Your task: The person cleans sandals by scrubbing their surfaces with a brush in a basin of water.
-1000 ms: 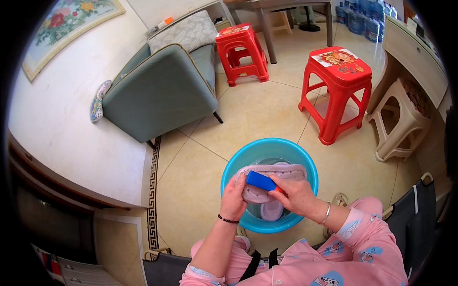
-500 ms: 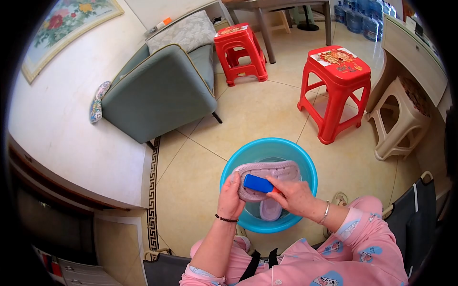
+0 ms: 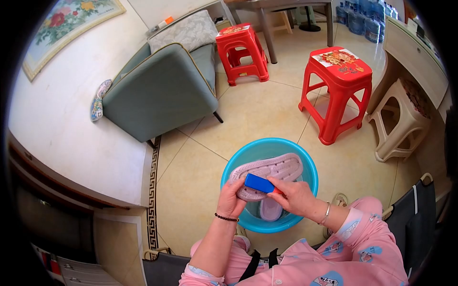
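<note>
My left hand (image 3: 231, 199) is closed on the near left end of a pale pink slipper (image 3: 281, 167), its sole facing up over the basin. In my right hand (image 3: 296, 196) is a blue brush (image 3: 259, 183) with a red end, lying against the sole close to my left fingers. The bristles are hidden. Below, a second slipper (image 3: 271, 209) rests in the turquoise basin (image 3: 307, 164), which holds some water.
Beyond the basin stand a red stool (image 3: 338, 71), another red stool (image 3: 238, 47) and a grey-green armchair (image 3: 160, 95). A beige stool (image 3: 403, 117) is at the right by a white desk (image 3: 410, 47). Water bottles (image 3: 357, 21) are at the back.
The held slipper has tilted, its far right end rising toward the basin's back rim. My left hand and the brush have shifted slightly left since the earliest frame.
</note>
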Available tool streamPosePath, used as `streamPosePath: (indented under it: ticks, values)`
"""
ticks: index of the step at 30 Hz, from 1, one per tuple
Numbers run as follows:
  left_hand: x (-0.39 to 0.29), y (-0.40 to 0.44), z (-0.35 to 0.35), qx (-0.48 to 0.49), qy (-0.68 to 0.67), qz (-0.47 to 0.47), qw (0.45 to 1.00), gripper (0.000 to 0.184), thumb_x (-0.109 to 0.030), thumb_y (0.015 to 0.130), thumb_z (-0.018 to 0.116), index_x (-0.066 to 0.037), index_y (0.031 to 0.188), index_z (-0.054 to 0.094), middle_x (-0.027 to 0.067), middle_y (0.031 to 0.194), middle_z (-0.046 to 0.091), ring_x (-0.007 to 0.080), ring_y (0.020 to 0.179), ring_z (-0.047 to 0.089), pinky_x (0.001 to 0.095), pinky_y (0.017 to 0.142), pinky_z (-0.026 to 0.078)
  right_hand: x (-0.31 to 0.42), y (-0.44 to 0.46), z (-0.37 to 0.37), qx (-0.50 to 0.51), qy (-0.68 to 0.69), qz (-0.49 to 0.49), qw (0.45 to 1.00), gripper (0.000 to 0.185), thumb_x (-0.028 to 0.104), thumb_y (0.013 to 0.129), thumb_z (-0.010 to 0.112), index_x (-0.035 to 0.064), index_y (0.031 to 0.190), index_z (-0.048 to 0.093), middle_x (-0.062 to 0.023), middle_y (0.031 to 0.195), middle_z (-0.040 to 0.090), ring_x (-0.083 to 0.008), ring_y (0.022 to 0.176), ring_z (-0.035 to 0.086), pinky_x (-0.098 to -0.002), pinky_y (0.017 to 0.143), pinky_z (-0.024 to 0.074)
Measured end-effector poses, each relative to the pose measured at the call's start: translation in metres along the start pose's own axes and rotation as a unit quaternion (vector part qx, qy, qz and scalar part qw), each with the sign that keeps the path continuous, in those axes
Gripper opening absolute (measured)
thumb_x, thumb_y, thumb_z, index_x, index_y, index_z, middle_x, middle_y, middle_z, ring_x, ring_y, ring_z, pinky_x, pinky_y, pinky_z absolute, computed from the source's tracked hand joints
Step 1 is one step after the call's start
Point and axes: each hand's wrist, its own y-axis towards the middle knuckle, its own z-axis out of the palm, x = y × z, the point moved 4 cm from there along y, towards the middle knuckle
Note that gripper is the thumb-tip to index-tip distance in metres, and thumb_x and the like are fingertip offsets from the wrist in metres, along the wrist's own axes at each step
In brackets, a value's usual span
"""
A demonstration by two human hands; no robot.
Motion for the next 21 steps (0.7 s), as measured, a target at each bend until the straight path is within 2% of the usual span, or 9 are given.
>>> streamPosePath:
  ticks: [13,21]
  values:
    - [0.009,0.003,-0.007,-0.045,-0.018,-0.063,0.997,0.035,-0.017,0.093,0.061,0.003,0.121,0.054,0.0147,0.116,0.062,0.0252,0.105,0.061,0.0403,0.093,0.051,0.000,-0.001,-0.002,0.050,-0.019,-0.019,0.998,0.045,0.033,0.088,0.062,0.0138,0.128,0.053,-0.0115,0.079,0.067,-0.0314,0.068,0.066,-0.0439,0.060,0.0513]
    - [0.004,0.003,-0.004,-0.050,-0.056,-0.030,0.997,0.038,-0.012,0.092,0.056,0.001,0.128,0.051,0.0163,0.127,0.058,0.0293,0.115,0.057,0.0452,0.102,0.044,-0.004,0.001,-0.002,0.056,-0.056,-0.005,0.997,0.045,0.034,0.087,0.063,0.0143,0.126,0.054,-0.0111,0.075,0.066,-0.0311,0.066,0.066,-0.0437,0.059,0.0506]
